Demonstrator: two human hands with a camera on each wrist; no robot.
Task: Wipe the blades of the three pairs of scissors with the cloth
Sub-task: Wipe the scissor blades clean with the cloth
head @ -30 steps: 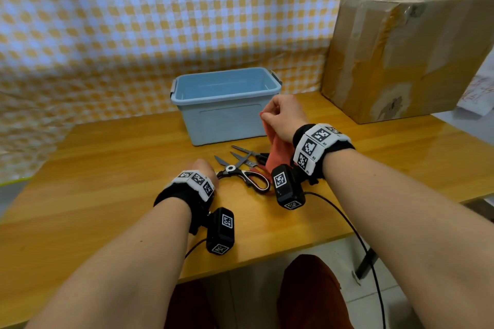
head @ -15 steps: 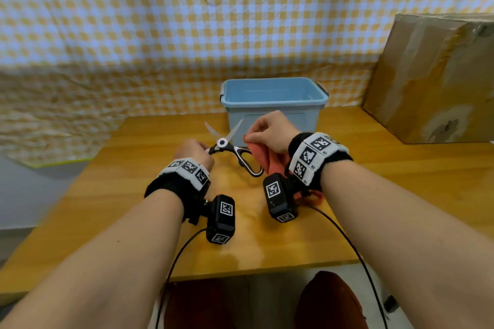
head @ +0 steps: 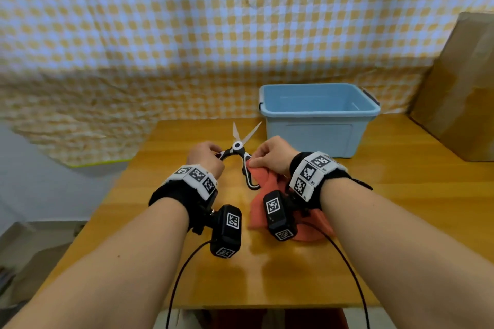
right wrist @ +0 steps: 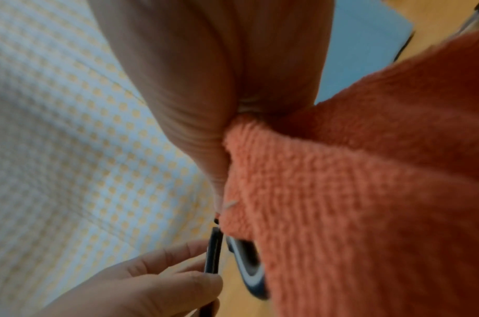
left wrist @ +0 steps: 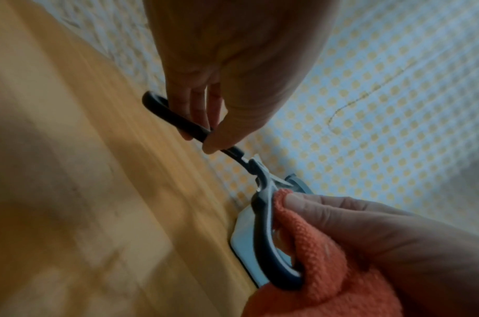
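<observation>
I am holding the scissors (head: pixel 242 153) up between my hands: my left hand (head: pixel 204 156) is pinching one black handle, my right hand (head: pixel 272 153) is gripping the cloth (head: pixel 267 189) against the other. Rigid, light, sharp forward of my fingers; the soft cloth should shield them.

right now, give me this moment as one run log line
left hand: grips one scissors handle | right hand: pinches orange cloth at other handle | blades: open, not yet wiped | blue bin: behind, on table
</observation>
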